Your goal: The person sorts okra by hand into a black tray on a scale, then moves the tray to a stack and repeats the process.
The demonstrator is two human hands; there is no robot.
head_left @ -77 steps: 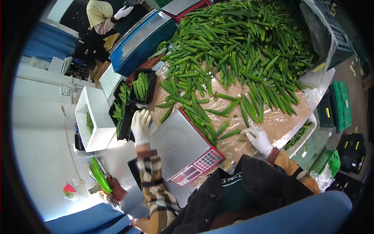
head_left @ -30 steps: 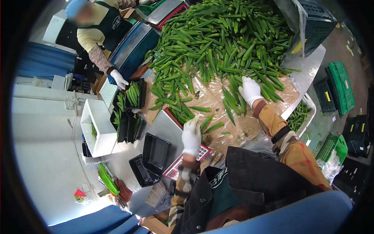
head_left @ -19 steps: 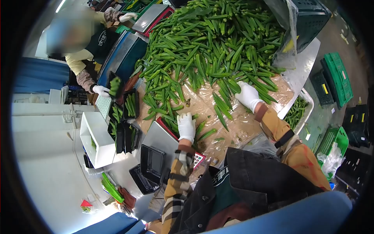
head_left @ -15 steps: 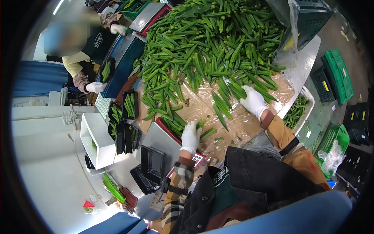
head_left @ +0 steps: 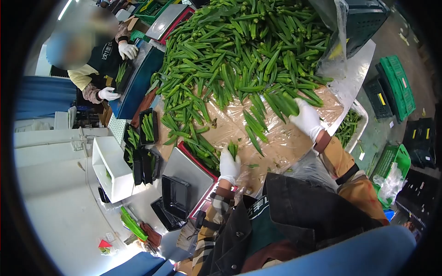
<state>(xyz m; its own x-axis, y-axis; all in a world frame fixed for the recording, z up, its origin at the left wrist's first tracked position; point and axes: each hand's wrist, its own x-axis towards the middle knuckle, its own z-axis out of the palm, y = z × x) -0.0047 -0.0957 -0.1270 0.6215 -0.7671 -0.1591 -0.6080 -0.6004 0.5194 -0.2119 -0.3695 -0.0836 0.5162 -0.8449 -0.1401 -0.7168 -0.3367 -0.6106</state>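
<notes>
A big heap of green okra (head_left: 248, 50) covers the far part of the table. My left hand (head_left: 229, 166), in a white glove, is closed around a few okra pods (head_left: 233, 148) just right of the scale (head_left: 184, 161). My right hand (head_left: 307, 120), gloved too, grips a small bunch of okra (head_left: 286, 105) at the heap's near right edge; the bunch is slightly blurred. Several loose pods (head_left: 254, 126) lie on the clear plastic sheet (head_left: 281, 142) between my hands.
Black trays (head_left: 176, 194) lie beside the scale, and a filled tray (head_left: 148, 126) stands further left. Across the table a co-worker's gloved hand (head_left: 109, 94) is at another tray. A white bin of okra (head_left: 363, 122) and green crates (head_left: 398, 87) are on the right.
My left hand has picked up a loose pod from the sheet beside it. My right hand has shifted slightly right with its okra. The co-worker's far hand has moved down toward their tray.
</notes>
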